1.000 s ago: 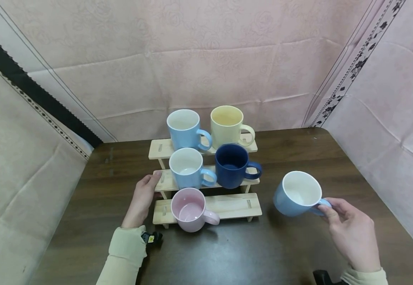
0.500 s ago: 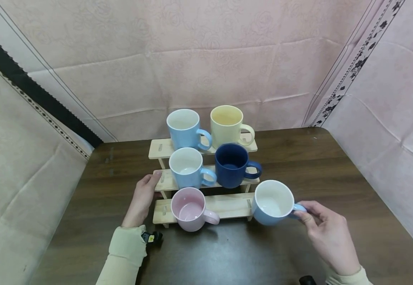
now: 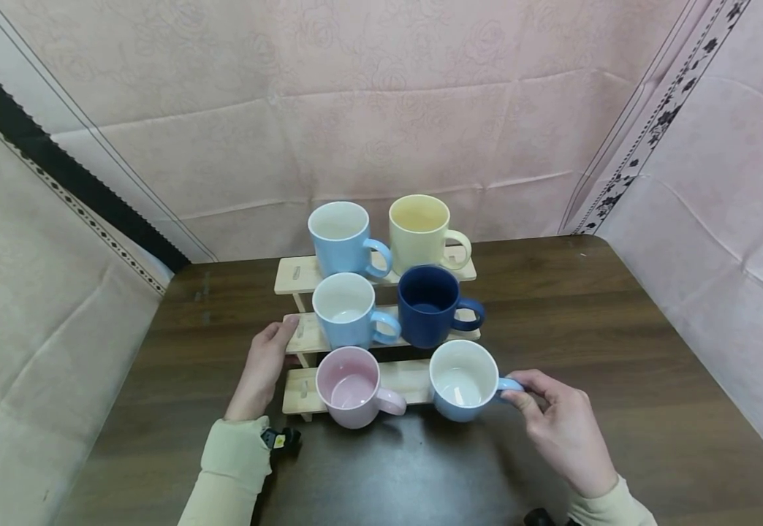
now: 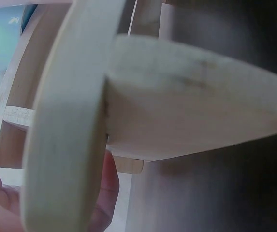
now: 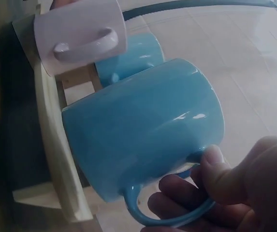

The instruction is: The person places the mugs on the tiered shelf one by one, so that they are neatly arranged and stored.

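Observation:
My right hand [image 3: 562,427] pinches the handle of a light blue mug [image 3: 463,383] with a white inside. That mug is upright at the right end of the lowest tier of a wooden three-tier rack [image 3: 408,380]; whether its base touches the board is hidden. In the right wrist view, thumb and fingers close around the handle of the mug [image 5: 148,125]. My left hand [image 3: 259,376] grips the left end of the middle tier, thumb on top. The left wrist view shows the fingers [image 4: 110,188] beside the board [image 4: 65,125]. A pink mug [image 3: 350,394] stands left on the lowest tier.
On the middle tier stand a light blue mug [image 3: 344,314] and a dark blue mug [image 3: 427,310]. A light blue mug [image 3: 342,245] and a yellow mug [image 3: 417,241] occupy the top tier. Pale cloth [image 3: 381,109] hangs around the brown table [image 3: 552,292].
The right hand has brought the light blue mug leftward from beside the rack to the lowest tier's right end. My left hand has stayed on the rack.

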Available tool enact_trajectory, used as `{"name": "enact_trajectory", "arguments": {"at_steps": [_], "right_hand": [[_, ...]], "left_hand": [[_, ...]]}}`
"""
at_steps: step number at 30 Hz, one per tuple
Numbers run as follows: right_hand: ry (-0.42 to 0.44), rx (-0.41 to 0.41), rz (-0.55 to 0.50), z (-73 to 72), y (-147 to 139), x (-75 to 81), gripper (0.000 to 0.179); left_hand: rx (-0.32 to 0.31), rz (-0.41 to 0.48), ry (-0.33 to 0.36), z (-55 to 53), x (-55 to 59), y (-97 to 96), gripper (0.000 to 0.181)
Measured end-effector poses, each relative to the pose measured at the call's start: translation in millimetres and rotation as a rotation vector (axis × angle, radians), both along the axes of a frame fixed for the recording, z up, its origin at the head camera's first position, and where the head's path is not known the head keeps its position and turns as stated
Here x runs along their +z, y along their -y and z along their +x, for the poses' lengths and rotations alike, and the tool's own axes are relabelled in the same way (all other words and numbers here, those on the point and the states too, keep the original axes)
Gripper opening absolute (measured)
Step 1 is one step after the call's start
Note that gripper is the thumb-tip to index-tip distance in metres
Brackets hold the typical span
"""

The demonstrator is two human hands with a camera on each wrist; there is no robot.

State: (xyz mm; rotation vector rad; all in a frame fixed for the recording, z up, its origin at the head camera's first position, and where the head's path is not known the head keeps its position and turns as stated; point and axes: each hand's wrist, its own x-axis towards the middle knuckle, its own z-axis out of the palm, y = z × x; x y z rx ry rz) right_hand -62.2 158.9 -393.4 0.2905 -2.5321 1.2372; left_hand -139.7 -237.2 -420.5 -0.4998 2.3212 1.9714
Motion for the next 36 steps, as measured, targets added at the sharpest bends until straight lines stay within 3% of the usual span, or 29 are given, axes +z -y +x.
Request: {"name": "enact_trajectory", "arguments": {"at_steps": [11, 23, 31, 36], "right_hand": [[-0.011, 0.055, -0.02, -7.4, 15.2, -10.5, 0.017], [0.036, 0.047, -0.048, -14.2, 18.5, -22.2, 0.013], [0.1, 0.081, -0.126, -16.2, 21.7, -22.7, 0.011], [0.096, 0.087, -0.128, -14.2, 24.2, -21.3, 0.009]], "left_hand": [[0.003, -0.002, -0.009, 0.3, -1.6, -1.2, 0.056], [0.002, 0.007, -0.016, 0.3, -3.1, -1.2, 0.056], [0.007, -0.002, -0.019, 0.5, -2.3, -0.4, 0.057], [0.007, -0.001, -0.018, 0.0, -1.8, -0.1, 0.056]]}}
